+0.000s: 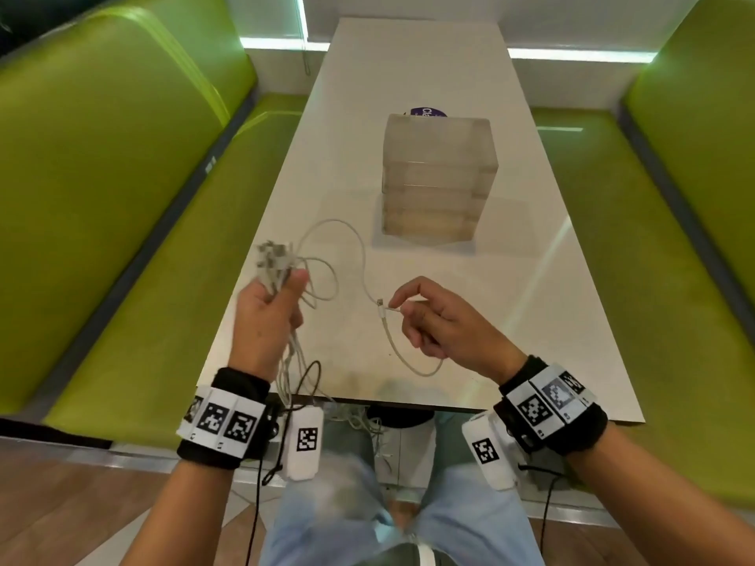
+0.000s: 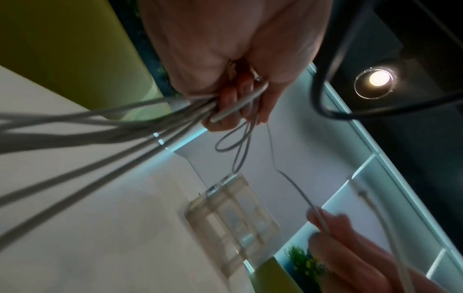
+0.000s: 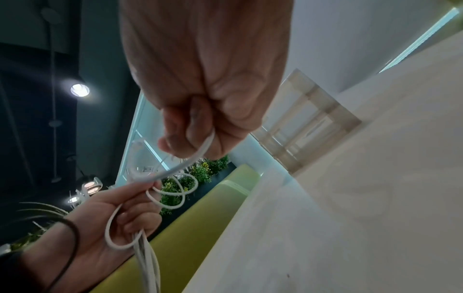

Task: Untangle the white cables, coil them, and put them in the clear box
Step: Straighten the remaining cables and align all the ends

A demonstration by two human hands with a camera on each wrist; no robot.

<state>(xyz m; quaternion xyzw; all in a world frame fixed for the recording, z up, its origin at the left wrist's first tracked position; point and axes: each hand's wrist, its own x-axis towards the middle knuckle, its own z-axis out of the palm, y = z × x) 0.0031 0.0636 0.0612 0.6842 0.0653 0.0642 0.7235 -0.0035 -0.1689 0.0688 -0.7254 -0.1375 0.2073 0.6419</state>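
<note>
My left hand (image 1: pixel 273 310) grips a tangled bundle of white cables (image 1: pixel 274 258) above the table's left edge; plugs stick out above the fist and several strands hang below the wrist. The same bundle (image 2: pixel 175 111) runs out of the left hand (image 2: pixel 225 95) in the left wrist view. One white cable (image 1: pixel 359 255) loops out over the table to my right hand (image 1: pixel 425 316), which pinches it near its small connector (image 1: pixel 380 305). In the right wrist view the right hand (image 3: pixel 200 126) curls round that cable (image 3: pixel 190 158). The clear box (image 1: pixel 439 177) stands upright on the table beyond both hands.
The white table (image 1: pixel 531 320) runs away from me between two green benches (image 1: pixel 102 177). A purple round sticker (image 1: pixel 427 112) shows behind the box. Black wrist-camera leads (image 1: pixel 306 381) hang below my left wrist. My legs are under the table's near edge.
</note>
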